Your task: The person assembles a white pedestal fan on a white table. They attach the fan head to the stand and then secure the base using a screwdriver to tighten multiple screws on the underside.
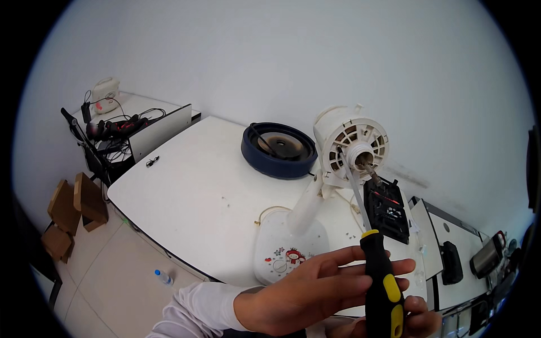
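A screwdriver with a black and yellow handle (378,281) slants up from the lower right. Its long shank reaches the slotted front of a white fan motor housing (366,134), and the tip is at a slot left of the metal shaft (369,170). My left hand (307,290) is closed around the upper handle, fingertips showing past its right side. Lower down, my right hand (420,322) grips the handle, partly cut off by the frame edge. The housing sits on a tilted white stem (306,205) above a white base (270,248) with a knob and cartoon print.
A round dark blue appliance (279,151) lies behind the stem on the white table (174,197). An opened black tool case (387,211) is right of the fan. Cables and a white container (106,94) occupy the far-left desk. Cardboard boxes (90,203) and a bottle (163,276) are on the floor.
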Tool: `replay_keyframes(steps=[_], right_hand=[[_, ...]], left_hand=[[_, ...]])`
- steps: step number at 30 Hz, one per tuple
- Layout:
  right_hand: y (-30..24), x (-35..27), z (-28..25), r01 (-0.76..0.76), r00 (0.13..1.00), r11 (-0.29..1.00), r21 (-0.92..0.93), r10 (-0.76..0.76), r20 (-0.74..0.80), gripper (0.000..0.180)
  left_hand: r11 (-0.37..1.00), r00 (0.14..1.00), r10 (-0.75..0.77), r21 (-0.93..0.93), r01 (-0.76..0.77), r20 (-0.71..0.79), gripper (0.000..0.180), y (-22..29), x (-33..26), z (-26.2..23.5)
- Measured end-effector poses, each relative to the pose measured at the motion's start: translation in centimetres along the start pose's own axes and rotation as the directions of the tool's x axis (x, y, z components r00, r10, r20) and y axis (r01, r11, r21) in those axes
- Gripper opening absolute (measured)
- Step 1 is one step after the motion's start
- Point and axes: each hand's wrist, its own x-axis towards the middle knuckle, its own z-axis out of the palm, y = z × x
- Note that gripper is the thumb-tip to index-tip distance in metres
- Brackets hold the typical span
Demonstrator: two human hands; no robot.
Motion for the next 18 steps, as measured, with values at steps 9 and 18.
replay_keyframes(steps=[9,18], right_hand=[[1.8,-0.2,-0.6,0.308,0.950,0.950,-0.040,-0.306,0.063,0.039],[2.4,1.1,-1.1,0.359,0.932,0.858,-0.367,-0.305,0.197,0.046]], left_hand=[[1.000,1.000,0.014,-0.006,-0.014,0.027,0.070,-0.2,0.4,-0.3],[0.999,0.999,0.025,0.047,-0.024,-0.026,0.070,0.3,0.5,0.7]])
